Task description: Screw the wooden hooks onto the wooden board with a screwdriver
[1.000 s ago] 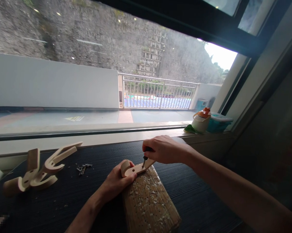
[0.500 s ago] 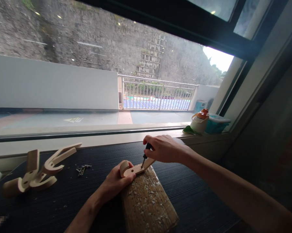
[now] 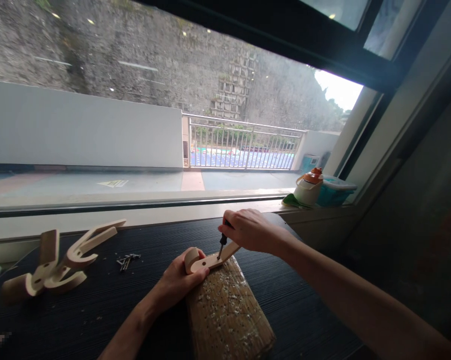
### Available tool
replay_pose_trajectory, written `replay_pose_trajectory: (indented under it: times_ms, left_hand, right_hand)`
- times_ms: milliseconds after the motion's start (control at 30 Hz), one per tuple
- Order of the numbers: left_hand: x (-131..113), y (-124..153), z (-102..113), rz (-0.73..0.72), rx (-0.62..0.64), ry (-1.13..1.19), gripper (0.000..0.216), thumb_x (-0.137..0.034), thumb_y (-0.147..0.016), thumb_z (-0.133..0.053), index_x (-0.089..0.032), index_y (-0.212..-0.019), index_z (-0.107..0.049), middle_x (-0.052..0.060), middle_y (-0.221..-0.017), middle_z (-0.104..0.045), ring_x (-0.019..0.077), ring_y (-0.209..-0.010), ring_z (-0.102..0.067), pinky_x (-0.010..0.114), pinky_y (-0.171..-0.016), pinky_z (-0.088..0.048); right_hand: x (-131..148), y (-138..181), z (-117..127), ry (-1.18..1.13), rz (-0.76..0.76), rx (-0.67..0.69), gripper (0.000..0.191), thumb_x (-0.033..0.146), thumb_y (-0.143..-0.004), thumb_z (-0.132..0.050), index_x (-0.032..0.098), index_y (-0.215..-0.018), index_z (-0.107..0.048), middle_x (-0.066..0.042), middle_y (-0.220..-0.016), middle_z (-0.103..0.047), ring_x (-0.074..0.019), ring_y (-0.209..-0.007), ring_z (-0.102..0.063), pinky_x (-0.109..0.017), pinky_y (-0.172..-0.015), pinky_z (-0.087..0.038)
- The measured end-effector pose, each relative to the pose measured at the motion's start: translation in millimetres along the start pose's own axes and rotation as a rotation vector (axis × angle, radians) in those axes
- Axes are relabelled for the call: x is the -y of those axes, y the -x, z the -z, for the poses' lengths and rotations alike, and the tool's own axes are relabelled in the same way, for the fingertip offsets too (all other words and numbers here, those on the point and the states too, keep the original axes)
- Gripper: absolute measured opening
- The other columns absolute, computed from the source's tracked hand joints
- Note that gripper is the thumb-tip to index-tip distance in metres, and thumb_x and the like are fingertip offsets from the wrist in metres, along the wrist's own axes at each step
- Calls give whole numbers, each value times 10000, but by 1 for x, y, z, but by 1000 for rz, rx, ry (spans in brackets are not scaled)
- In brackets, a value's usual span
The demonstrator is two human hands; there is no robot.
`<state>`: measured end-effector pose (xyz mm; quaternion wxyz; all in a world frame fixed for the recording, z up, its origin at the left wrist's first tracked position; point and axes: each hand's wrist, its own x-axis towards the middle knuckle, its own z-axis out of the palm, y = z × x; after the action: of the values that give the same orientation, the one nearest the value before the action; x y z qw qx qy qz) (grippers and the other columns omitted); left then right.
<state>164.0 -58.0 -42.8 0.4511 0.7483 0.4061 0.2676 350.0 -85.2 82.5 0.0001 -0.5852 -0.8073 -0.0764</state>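
Note:
My left hand (image 3: 183, 272) is closed around the curled end of a pale wooden hook (image 3: 211, 261), thumb pressed on its flat face. The hook rests across the far end of a wooden block (image 3: 229, 310) whose top is covered in small holes and rough specks. In my right hand (image 3: 248, 230) is a black-handled screwdriver (image 3: 222, 240), held almost upright. Its tip meets one hole in the hook's flat part; a second hole shows nearer my left hand. Whether a screw sits under the tip is too small to tell.
Several more wooden hooks (image 3: 45, 272) lie in a group at the left of the black table (image 3: 135, 310). A small pile of screws (image 3: 126, 262) lies between them and my left hand. On the windowsill stand a white bottle (image 3: 308, 191) with an orange cap and a teal box (image 3: 336, 192).
My right hand has turned slightly about the screwdriver handle, and the handle is now a little more upright. My left hand, the hook and the block have stayed in place.

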Motion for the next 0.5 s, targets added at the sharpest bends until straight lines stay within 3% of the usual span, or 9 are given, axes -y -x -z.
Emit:
replay_pose_trajectory:
  times_ms: [167, 300, 500]
  left_hand:
    - [-5, 2, 1, -6, -5, -13, 248, -377, -721, -541, -188, -882, -531, -20, -763, -563, 158, -707, -528, 245, -635, -412]
    - [-4, 2, 1, -1, -14, -15, 252, -375, -714, -544, -187, -881, -532, -26, -750, -555, 151, -687, -515, 243, -625, -404]
    - [0, 0, 0, -14, -11, 43, 222, -353, -719, -547, -194, -874, -539, -35, -735, -533, 142, -670, -498, 232, -620, -402]
  right_hand:
    - [2, 3, 4, 23, -4, -3, 427, 476, -911, -320, 163, -837, -601, -56, -692, -643, -173, -634, -595, -265, -522, -267]
    - [-5, 3, 9, -96, 135, 0, 286, 405, -881, -406, 225, -983, -602, -18, -793, -664, -141, -681, -573, -245, -551, -275]
    - [-7, 1, 3, -173, 148, -2, 270, 379, -889, -407, 194, -885, -602, -9, -712, -630, -105, -600, -501, -233, -533, -246]
